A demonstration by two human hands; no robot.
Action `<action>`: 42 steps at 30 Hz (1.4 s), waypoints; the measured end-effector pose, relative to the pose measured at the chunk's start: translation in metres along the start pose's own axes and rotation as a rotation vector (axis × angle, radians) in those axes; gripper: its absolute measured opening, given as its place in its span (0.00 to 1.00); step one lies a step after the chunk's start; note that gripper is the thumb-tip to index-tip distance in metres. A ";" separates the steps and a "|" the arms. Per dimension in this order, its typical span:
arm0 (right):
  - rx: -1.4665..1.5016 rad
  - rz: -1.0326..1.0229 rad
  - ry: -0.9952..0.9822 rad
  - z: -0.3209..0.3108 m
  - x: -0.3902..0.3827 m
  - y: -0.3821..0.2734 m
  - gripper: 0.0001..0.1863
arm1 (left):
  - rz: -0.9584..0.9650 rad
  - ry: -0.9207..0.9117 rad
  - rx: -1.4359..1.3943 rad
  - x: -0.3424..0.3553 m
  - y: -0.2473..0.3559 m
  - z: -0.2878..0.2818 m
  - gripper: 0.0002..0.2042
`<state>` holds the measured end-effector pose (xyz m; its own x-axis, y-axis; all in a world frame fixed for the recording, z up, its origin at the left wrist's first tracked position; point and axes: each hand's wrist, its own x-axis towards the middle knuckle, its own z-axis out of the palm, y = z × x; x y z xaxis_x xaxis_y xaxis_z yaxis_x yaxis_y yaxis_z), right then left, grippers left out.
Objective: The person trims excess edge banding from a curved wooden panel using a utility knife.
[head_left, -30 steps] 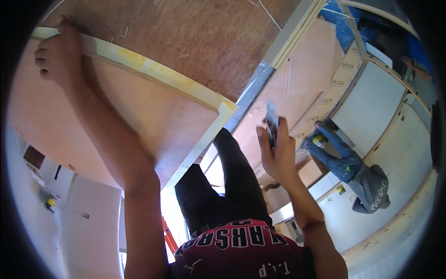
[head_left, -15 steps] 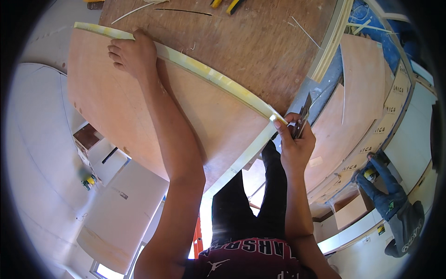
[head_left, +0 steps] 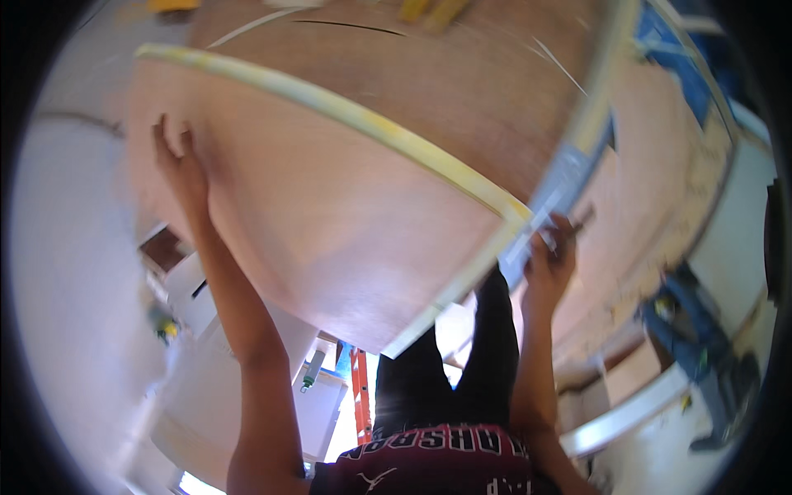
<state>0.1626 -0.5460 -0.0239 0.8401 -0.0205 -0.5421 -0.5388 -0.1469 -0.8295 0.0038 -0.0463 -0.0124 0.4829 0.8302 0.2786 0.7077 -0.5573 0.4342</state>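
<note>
A broad plywood panel point(head_left: 330, 223) with a pale yellow strip point(head_left: 363, 120) along its far edge lies on a brown wooden worktop point(head_left: 462, 91). Over the panel's left part is my left hand point(head_left: 180, 161), its fingers spread and nothing in them; blur hides whether it touches the surface. Just right of the panel's near right corner, my right hand point(head_left: 551, 256) is closed round a utility knife point(head_left: 577, 224), smeared by motion. The hand is apart from the corner.
At the worktop's far side lies a yellow-handled tool point(head_left: 433, 11). An orange ladder point(head_left: 360, 396) stands below, left of my legs. Large boards point(head_left: 652, 165) lean or lie at the right, with another person point(head_left: 701, 355) bent over near them.
My left hand has let go of the panel's far edge and come left and nearer. My right hand, with the utility knife, has moved right, off the panel's corner. The view has shifted and blurred.
</note>
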 end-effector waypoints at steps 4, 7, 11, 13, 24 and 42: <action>-0.118 0.052 -0.087 -0.043 -0.061 0.047 0.23 | -0.119 0.067 0.342 0.070 -0.155 -0.043 0.35; -0.284 0.163 -0.206 -0.027 -0.089 0.035 0.25 | -0.292 -0.114 0.333 0.093 -0.234 -0.089 0.44; -0.191 -0.035 -0.141 -0.013 -0.105 0.072 0.28 | -0.581 -0.211 0.012 0.096 -0.254 -0.073 0.44; -0.217 -0.128 -0.046 0.000 -0.111 0.058 0.29 | -0.675 -0.267 -0.398 0.078 -0.273 -0.069 0.40; -0.625 -0.582 0.148 0.023 -0.077 0.049 0.27 | -1.081 -0.018 -1.051 -0.029 -0.282 -0.100 0.30; -0.532 -0.282 0.053 0.053 -0.040 -0.052 0.23 | -0.146 -0.011 -0.299 -0.039 0.006 -0.069 0.23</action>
<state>0.1538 -0.4852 0.0335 0.9552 0.0440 -0.2927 -0.2014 -0.6280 -0.7517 -0.0462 -0.0811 0.0390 0.3945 0.8998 0.1862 0.5882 -0.4029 0.7012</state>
